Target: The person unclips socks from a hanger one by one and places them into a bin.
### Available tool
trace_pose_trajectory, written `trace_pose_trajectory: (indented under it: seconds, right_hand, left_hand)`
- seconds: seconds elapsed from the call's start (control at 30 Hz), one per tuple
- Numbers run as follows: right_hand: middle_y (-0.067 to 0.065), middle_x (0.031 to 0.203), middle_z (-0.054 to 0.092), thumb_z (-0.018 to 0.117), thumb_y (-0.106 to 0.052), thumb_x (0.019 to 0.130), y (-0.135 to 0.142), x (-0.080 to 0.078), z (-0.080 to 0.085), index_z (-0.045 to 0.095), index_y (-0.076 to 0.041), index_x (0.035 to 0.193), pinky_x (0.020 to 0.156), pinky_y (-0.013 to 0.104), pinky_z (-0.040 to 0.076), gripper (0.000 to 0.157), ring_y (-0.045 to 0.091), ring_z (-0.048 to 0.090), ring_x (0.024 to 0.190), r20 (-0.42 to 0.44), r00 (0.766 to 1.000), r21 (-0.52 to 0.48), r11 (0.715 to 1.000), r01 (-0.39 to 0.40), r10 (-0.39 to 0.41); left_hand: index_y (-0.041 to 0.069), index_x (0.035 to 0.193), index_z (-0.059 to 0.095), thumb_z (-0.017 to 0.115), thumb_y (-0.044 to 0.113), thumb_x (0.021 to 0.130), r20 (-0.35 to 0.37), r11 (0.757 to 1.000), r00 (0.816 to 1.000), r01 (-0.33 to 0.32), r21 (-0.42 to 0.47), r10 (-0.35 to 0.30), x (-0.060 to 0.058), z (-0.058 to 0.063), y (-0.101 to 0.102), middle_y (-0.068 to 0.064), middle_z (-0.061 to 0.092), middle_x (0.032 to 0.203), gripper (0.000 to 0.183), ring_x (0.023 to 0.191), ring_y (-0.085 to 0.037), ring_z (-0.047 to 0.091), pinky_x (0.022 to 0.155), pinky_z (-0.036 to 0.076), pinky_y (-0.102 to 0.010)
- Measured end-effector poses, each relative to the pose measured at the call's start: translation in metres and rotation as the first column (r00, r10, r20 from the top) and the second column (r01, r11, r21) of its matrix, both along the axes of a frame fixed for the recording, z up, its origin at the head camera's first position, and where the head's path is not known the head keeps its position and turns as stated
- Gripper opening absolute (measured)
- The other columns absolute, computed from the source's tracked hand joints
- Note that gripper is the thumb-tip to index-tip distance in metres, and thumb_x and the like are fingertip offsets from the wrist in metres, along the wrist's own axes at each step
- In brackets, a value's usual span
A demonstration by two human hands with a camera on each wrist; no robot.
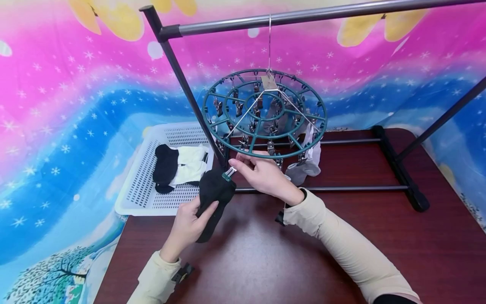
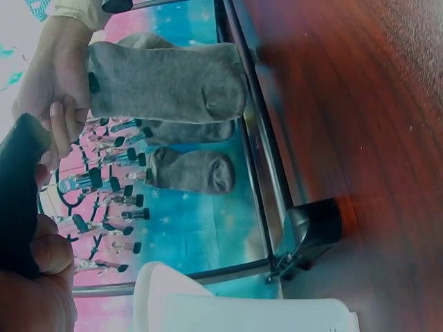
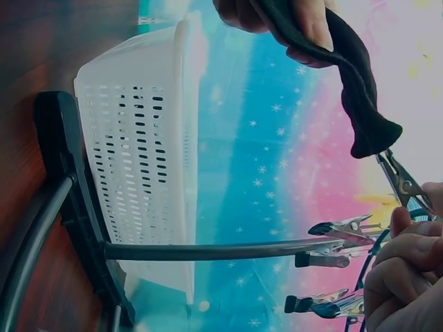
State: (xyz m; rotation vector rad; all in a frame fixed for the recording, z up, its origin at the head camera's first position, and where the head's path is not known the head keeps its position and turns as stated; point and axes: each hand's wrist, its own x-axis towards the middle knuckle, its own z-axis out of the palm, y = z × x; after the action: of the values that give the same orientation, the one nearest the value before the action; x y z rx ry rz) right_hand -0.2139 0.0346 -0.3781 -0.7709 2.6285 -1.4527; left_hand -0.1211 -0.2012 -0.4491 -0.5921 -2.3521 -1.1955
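Note:
A black sock (image 1: 214,190) hangs from my left hand (image 1: 187,223), its fabric pinched between thumb and fingers. My right hand (image 1: 265,173) pinches the handles of a metal clip (image 1: 230,172) with green tips. In the right wrist view, the clip's tips meet the upper end of the black sock (image 3: 374,128); whether they bite on it cannot be told. Above the right hand hangs a round green drying hanger (image 1: 255,137) with many clips. Grey socks (image 2: 166,79) dangle from its far and right side, behind the right hand.
A white perforated basket (image 1: 125,207) stands at the left of the table, holding black socks (image 1: 166,164) and white socks (image 1: 191,162). A dark metal rack (image 1: 243,24) carries the hanger; its post rises between basket and hanger. Patterned cloth (image 1: 95,105) surrounds the brown table (image 1: 250,261).

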Motion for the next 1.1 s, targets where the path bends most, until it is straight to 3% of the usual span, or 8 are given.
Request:
trace_pose_trajectory:
  seconds: [0.13,0.4,1.1]
  right_hand:
    - [0.007,0.124,0.073,0.06,-0.039,0.105,-0.001,0.0,0.0,0.072,-0.009,0.127,0.095,0.044,0.056,0.039,0.022,0.068,0.108,-0.017,1.0,-0.001,1.0,0.004,-0.004]
    - [0.003,0.091,0.07,0.064,-0.032,0.104,0.0,-0.003,-0.001,0.074,-0.011,0.103,0.07,0.032,0.049,0.023,0.018,0.057,0.077,-0.12,0.993,-0.069,0.997,-0.013,0.005]
    - [0.002,0.085,0.064,0.063,-0.032,0.104,0.0,-0.003,0.001,0.072,-0.013,0.1,0.066,0.031,0.044,0.022,0.018,0.052,0.071,-0.094,0.995,-0.07,0.998,0.003,-0.01]
  left_hand:
    - [0.001,0.108,0.075,0.078,-0.004,0.087,-0.004,1.0,1.0,0.012,-0.002,-0.012,0.0,0.001,-0.003,-0.012,0.08,0.098,0.022,0.079,-0.016,0.076,0.074,0.059,-0.019]
    - [0.001,0.109,0.076,0.078,-0.001,0.088,0.033,1.0,0.999,0.001,-0.026,0.0,0.002,0.002,-0.006,-0.012,0.08,0.1,0.022,0.082,-0.015,0.076,0.077,0.058,-0.017]
    - [0.003,0.106,0.076,0.079,-0.004,0.085,-0.031,0.998,0.998,-0.057,-0.035,0.056,-0.002,0.013,-0.022,-0.009,0.08,0.094,0.022,0.077,-0.012,0.073,0.069,0.056,-0.017]
